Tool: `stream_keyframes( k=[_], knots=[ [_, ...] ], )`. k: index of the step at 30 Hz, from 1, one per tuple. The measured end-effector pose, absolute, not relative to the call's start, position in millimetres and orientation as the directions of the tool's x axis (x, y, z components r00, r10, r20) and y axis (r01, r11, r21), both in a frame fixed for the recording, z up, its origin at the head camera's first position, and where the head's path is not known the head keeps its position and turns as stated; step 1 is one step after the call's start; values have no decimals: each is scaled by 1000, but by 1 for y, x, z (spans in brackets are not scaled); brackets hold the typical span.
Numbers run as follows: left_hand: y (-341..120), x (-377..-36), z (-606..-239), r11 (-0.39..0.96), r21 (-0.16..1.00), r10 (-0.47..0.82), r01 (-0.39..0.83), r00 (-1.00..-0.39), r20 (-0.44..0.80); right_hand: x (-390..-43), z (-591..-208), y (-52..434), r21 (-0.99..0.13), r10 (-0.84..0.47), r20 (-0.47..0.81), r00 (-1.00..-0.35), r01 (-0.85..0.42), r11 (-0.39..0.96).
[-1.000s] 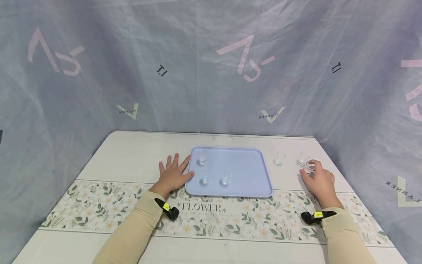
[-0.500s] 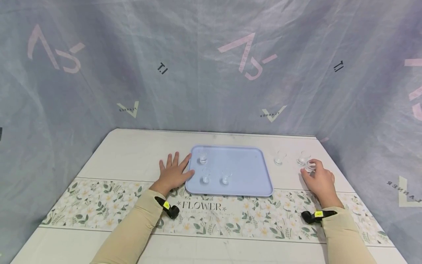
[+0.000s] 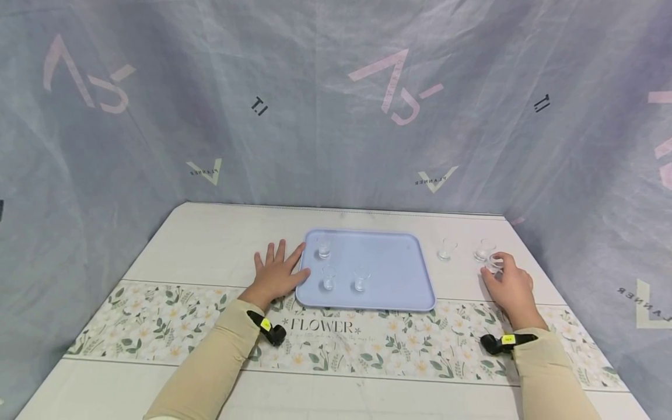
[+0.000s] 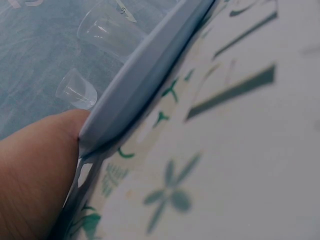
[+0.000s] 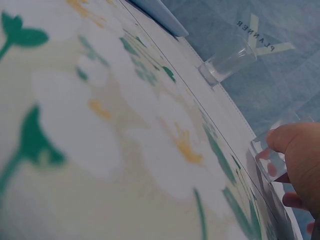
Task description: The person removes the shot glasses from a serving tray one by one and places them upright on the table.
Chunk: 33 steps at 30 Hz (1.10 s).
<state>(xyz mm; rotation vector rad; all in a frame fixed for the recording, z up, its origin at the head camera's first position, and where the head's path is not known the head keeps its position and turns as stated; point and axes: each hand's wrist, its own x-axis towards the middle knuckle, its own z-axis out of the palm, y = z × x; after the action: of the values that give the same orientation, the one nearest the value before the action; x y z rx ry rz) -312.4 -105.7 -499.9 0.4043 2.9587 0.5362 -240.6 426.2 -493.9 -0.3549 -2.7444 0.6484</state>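
A pale blue tray [image 3: 388,265] lies mid-table with three small clear glasses on it: one at the back left [image 3: 324,248] and two near the front [image 3: 328,277] [image 3: 360,280]. My left hand [image 3: 277,265] lies flat on the table, its thumb against the tray's left edge [image 4: 145,75]. To the right of the tray my right hand [image 3: 497,269] pinches a small glass [image 3: 493,263] that stands on the table; the right wrist view shows fingers [image 5: 300,150] round that glass [image 5: 267,160]. Two more glasses [image 3: 445,249] [image 3: 482,251] stand just beyond it.
A floral runner [image 3: 157,324] printed FLOWER crosses the white table [image 3: 220,233] in front of the tray. Grey sheeting [image 3: 336,116] closes in the back and both sides. The right sheet hangs close behind the glasses.
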Motion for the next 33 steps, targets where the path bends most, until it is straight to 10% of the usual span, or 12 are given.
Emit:
stream_keyframes(
  k=[33],
  knots=[
    [-106,-313,-502,901,362,281,240,-957,-65,-238,-491,426,-455,286,248,-926,149,878]
  ],
)
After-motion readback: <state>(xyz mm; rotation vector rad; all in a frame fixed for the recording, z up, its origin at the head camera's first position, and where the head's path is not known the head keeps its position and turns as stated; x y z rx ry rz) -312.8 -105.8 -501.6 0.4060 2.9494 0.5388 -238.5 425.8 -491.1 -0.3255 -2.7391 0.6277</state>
